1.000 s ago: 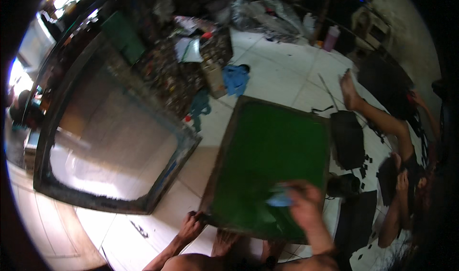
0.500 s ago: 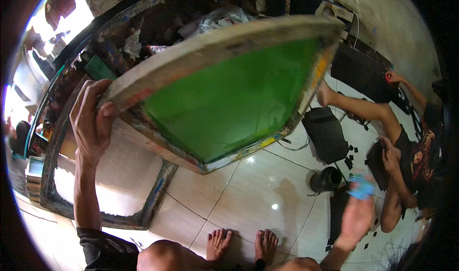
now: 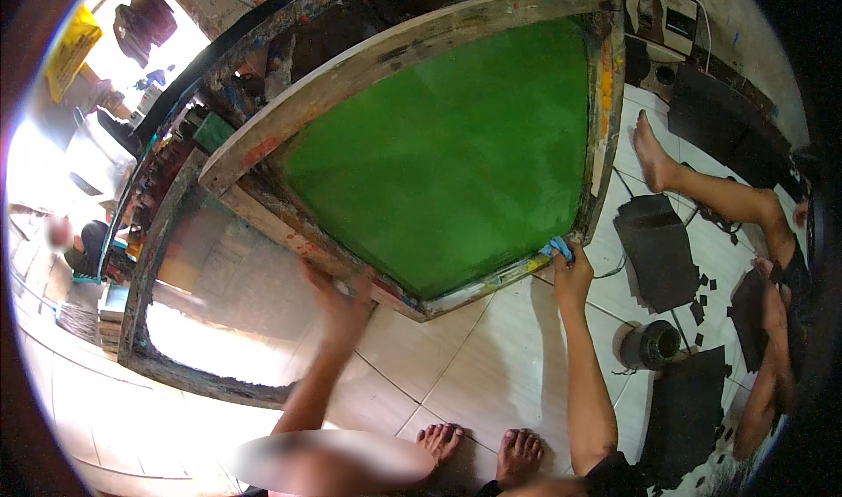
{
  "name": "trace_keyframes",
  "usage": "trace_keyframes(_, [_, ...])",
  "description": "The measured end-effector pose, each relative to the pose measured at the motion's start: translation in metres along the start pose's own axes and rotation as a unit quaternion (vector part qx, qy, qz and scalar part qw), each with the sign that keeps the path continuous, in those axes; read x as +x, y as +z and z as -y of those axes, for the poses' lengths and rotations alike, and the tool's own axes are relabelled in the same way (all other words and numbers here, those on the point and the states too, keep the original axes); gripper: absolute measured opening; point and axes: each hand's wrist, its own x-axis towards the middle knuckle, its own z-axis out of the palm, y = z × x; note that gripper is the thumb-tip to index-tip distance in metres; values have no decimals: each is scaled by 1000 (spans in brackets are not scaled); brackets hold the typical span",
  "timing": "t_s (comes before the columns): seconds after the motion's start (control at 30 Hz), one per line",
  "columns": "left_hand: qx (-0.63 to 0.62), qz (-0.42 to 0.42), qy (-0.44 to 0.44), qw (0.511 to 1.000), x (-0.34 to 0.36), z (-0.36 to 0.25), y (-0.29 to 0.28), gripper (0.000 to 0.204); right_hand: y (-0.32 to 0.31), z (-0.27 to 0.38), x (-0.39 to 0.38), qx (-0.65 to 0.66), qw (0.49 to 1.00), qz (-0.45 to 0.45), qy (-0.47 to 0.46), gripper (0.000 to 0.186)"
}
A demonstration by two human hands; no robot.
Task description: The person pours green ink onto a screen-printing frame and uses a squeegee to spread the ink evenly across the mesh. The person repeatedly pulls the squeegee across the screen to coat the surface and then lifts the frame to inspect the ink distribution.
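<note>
A screen-printing frame point(image 3: 456, 159) with green mesh and a paint-stained wooden border stands tilted in front of me. At its lower left edge is my left hand point(image 3: 338, 313), blurred, with thumb and fingers apart; whether it touches the wood is unclear. My right hand point(image 3: 572, 278) pinches a crumpled blue cloth point(image 3: 558, 250) against the frame's lower right edge. Behind my left hand leans a second screen frame point(image 3: 206, 390), dark-edged with pale, translucent mesh.
A person's leg point(image 3: 719, 194) and arm are at the right. Near them lie dark sheets point(image 3: 658, 251), small black scraps and a dark round container point(image 3: 649, 345) on the tiled floor point(image 3: 456, 357). Cluttered shelving curves behind the frame. My bare feet point(image 3: 522, 453) are below.
My left hand has let go of the frame's left corner and moved down and right along it. The right hand has brought the blue cloth up and left to the frame. The view has shifted.
</note>
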Motion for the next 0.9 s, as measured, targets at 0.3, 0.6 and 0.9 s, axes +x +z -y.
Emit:
trace_keyframes(0.3, [102,-185,200,957,114,-100,-40,57,-104,35,-73,166,979,-109,34,30])
trace_keyframes(0.6, [297,133,497,804,251,-301,-133,46,-146,45,-136,156,974,-161,44,32])
trace_keyframes(0.9, [450,316,603,579,198,-350,30,31,-110,25,-114,236,968,-59,58,33])
